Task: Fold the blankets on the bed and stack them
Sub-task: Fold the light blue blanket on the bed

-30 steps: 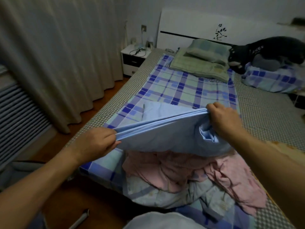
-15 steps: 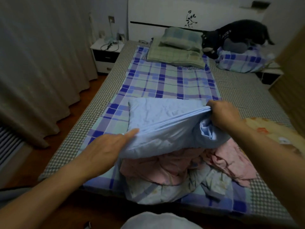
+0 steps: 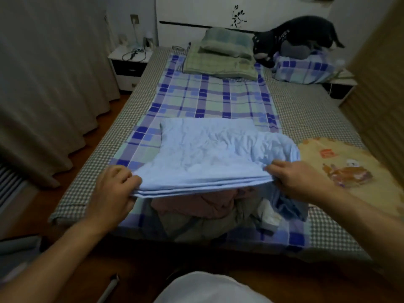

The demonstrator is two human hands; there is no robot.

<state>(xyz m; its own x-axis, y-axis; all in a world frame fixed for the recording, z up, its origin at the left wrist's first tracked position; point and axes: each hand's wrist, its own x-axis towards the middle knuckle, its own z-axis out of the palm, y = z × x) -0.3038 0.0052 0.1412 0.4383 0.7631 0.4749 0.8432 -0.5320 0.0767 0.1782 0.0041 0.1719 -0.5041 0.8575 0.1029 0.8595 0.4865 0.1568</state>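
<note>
1. My left hand (image 3: 113, 189) pinches the near left corner of the light blue blanket (image 3: 209, 154), fingers curled over the stacked edges.
2. My right hand (image 3: 299, 180) grips the near right corner of the same blanket, thumb and fingers closed on the bunched cloth.
3. The blue blanket is folded into several layers — the edges show as thin stacked lines between my hands — and its far part lies flat on the plaid sheet (image 3: 214, 99) in the middle of the bed (image 3: 306, 110).
4. Its near edge is lifted above a crumpled pink blanket (image 3: 196, 204), which lies on a pale rumpled blanket (image 3: 181, 224) at the foot of the bed.
5. A yellow blanket (image 3: 341, 162) with printed pictures lies just to the right of my right hand; it carries a small red patch, but any writing is too blurred to read.
6. At the head of the bed a green pillow (image 3: 227, 42) rests on a folded green plaid blanket (image 3: 218, 64).
7. Beside them a black cat (image 3: 295, 38) stands on a blue plaid bundle (image 3: 303, 68).
8. The white headboard (image 3: 196, 12) has a black leaf motif — no lettering.
9. A white nightstand (image 3: 129, 64) with cables on top stands to the left of the bed, near the curtain (image 3: 50, 73).
</note>
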